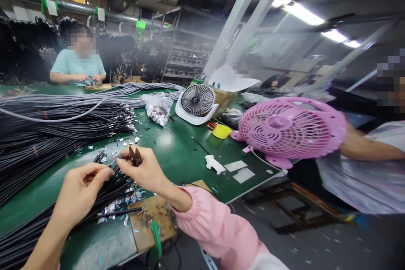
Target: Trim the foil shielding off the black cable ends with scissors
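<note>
My left hand (pixel 79 190) is closed in a pinch on the stripped end of a cable (pixel 111 163). My right hand (pixel 145 171) meets it from the right, thumb and forefinger pinched at the tip of that cable end. A pair of snips (pixel 135 157) with dark, pointed blades sits in the right hand, tips up and parted; the palm hides the handles. Below both hands lies a bundle of black cables (pixel 107 196), with scraps of foil (pixel 115 207) and blue bits around it.
Left are stacked black cables (pixel 63 135) and grey cables (pixel 152 88). A bag of scraps (pixel 158 109), a white fan (pixel 198 103), yellow tape (pixel 221 131) and a pink fan (pixel 291 128) stand beyond. A wooden block (pixel 152 219) sits at the near edge. Co-workers are around the table.
</note>
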